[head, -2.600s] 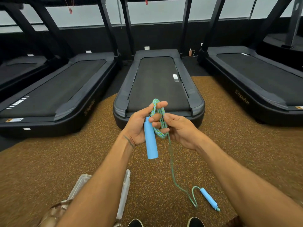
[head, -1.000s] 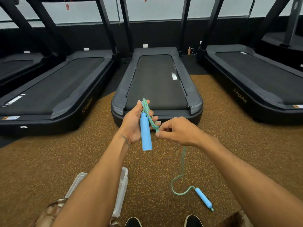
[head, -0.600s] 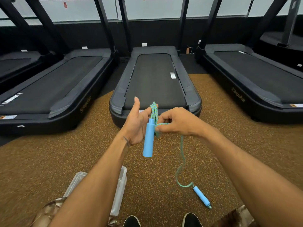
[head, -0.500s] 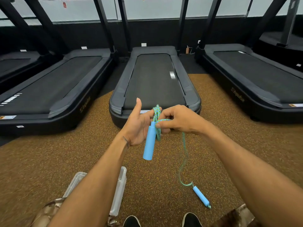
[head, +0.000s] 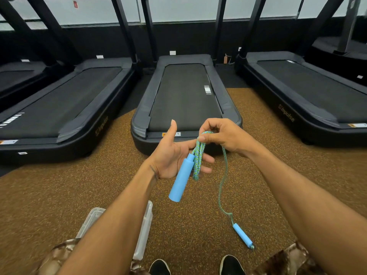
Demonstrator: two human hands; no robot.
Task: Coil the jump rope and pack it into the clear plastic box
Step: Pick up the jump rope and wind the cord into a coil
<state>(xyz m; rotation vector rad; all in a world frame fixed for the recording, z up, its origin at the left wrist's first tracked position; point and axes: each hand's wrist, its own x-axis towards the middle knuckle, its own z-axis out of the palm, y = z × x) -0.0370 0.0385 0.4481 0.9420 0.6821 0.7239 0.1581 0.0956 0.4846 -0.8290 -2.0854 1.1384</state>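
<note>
My left hand [head: 170,155] lies palm up with the thumb raised; one blue handle [head: 181,177] and several loops of green-blue rope [head: 197,157] rest across its fingers. My right hand [head: 224,136] pinches the top of those loops. From it a loose strand of rope [head: 222,187] hangs down to the second blue handle [head: 243,236], which lies on the floor. The clear plastic box [head: 144,231] sits on the floor at the lower left, partly hidden by my left forearm.
Speckled brown rubber floor [head: 59,195] surrounds me. Black treadmills stand ahead: one straight in front [head: 184,96], one left [head: 59,108], one right [head: 309,94]. My black shoes [head: 232,264] show at the bottom edge.
My right hand has carried another turn of rope up onto the bundle in my left hand. The hanging strand has shortened and the floor handle has been dragged slightly closer.
</note>
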